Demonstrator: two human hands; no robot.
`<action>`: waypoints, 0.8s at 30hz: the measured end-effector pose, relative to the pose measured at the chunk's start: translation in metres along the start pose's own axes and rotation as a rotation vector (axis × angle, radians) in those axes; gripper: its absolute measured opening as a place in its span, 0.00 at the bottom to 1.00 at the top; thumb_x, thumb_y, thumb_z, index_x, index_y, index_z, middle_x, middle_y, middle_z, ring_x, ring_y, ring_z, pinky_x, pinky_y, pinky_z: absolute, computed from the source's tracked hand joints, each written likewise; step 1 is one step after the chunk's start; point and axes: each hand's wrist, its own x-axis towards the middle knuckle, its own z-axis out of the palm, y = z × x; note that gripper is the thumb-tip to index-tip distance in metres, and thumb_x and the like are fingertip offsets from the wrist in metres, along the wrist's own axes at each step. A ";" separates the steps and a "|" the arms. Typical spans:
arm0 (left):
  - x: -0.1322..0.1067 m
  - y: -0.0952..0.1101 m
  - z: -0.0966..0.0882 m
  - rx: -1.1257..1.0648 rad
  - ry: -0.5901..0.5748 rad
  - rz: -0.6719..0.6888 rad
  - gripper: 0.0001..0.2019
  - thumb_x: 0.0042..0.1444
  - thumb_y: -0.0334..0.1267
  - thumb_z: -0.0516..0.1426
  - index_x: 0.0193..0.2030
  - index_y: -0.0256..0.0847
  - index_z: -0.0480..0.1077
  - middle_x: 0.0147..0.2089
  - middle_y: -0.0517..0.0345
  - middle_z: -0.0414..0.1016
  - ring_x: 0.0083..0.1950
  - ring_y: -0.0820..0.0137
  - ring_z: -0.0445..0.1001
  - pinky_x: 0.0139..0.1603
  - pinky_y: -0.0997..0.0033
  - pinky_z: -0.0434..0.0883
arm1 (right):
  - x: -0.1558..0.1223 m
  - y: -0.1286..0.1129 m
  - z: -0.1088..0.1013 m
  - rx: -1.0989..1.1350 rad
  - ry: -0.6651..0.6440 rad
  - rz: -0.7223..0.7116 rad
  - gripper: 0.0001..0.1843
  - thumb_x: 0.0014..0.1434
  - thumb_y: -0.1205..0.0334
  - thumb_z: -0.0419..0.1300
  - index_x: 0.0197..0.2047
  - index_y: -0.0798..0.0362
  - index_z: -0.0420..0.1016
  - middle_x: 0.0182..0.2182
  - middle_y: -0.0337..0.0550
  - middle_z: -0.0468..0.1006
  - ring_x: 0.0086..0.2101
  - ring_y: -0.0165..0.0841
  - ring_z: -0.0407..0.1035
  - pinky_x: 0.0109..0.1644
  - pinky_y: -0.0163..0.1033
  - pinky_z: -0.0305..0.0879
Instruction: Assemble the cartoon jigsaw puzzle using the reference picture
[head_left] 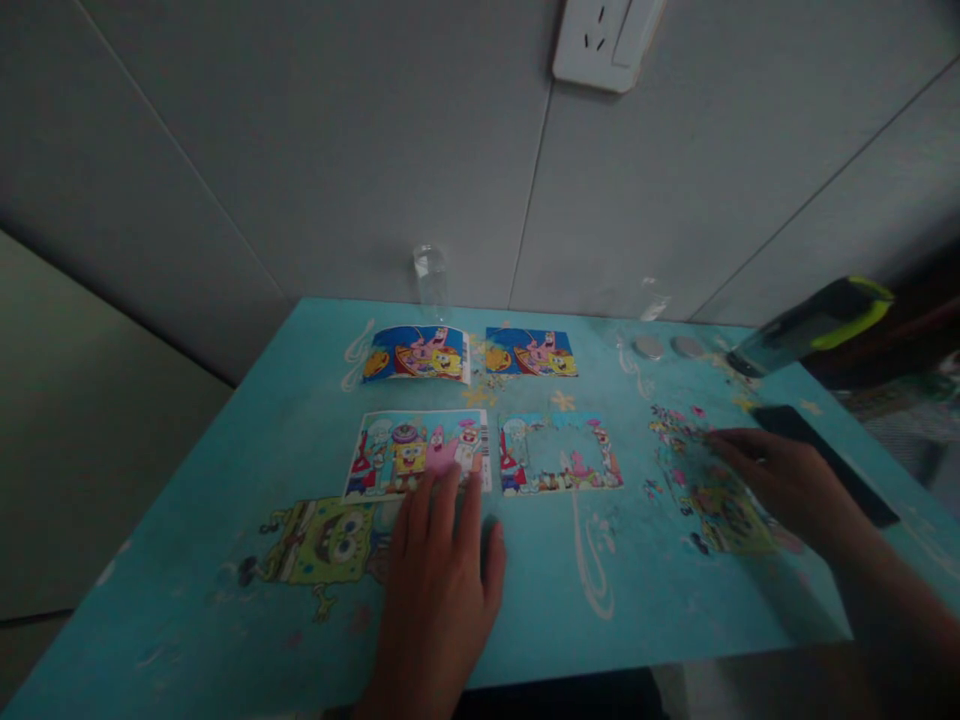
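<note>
My left hand (442,570) lies flat with fingers stretched out, its fingertips on the lower edge of a cartoon picture card (409,450). Right of that card is a partly assembled jigsaw puzzle (514,465) of the same picture; its border is laid and a gap shows in the middle. At the right, my right hand (780,480) hovers at the small loose puzzle pieces (671,425), thumb and fingers pinched together. Whatever is between those fingertips, if anything, is too small to make out.
Behind stand a second picture card (412,355) and a matching assembled puzzle (531,352). Along the back are a clear plastic tube (431,280), two round lids (649,347) and a dark bottle (795,325) with a yellow-green strap. A black phone-like slab (832,465) lies beyond my right hand.
</note>
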 end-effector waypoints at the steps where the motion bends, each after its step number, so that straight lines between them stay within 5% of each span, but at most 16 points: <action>1: 0.000 0.000 0.000 -0.001 -0.002 0.003 0.24 0.67 0.41 0.54 0.68 0.35 0.66 0.70 0.40 0.63 0.73 0.48 0.59 0.70 0.40 0.64 | -0.003 -0.021 0.002 0.076 -0.049 -0.030 0.21 0.64 0.44 0.61 0.48 0.51 0.83 0.43 0.51 0.85 0.41 0.45 0.78 0.46 0.46 0.69; 6: 0.001 0.003 -0.005 0.002 -0.024 0.000 0.25 0.67 0.43 0.54 0.68 0.38 0.66 0.70 0.40 0.64 0.73 0.46 0.59 0.69 0.39 0.64 | -0.015 -0.136 0.031 0.364 -0.346 -0.297 0.18 0.66 0.46 0.60 0.39 0.51 0.83 0.35 0.43 0.83 0.35 0.36 0.75 0.39 0.38 0.69; 10: 0.004 0.007 -0.010 -0.004 -0.062 -0.013 0.22 0.67 0.46 0.56 0.67 0.53 0.68 0.69 0.44 0.65 0.72 0.44 0.59 0.66 0.36 0.65 | -0.010 -0.185 0.058 0.448 -0.554 -0.384 0.16 0.66 0.50 0.59 0.37 0.53 0.82 0.29 0.38 0.78 0.29 0.30 0.67 0.33 0.35 0.63; 16: 0.006 0.008 -0.009 -0.008 -0.082 -0.020 0.22 0.66 0.48 0.57 0.66 0.57 0.70 0.68 0.43 0.65 0.72 0.41 0.59 0.65 0.31 0.64 | -0.001 -0.194 0.074 0.437 -0.629 -0.379 0.19 0.66 0.49 0.59 0.34 0.54 0.81 0.24 0.36 0.70 0.25 0.28 0.60 0.29 0.34 0.57; 24: 0.006 0.007 -0.008 -0.013 -0.106 -0.018 0.22 0.67 0.49 0.56 0.67 0.57 0.69 0.69 0.43 0.63 0.72 0.40 0.58 0.65 0.30 0.63 | -0.004 -0.187 0.082 0.399 -0.605 -0.388 0.17 0.67 0.52 0.58 0.33 0.54 0.80 0.25 0.36 0.71 0.26 0.29 0.62 0.30 0.35 0.59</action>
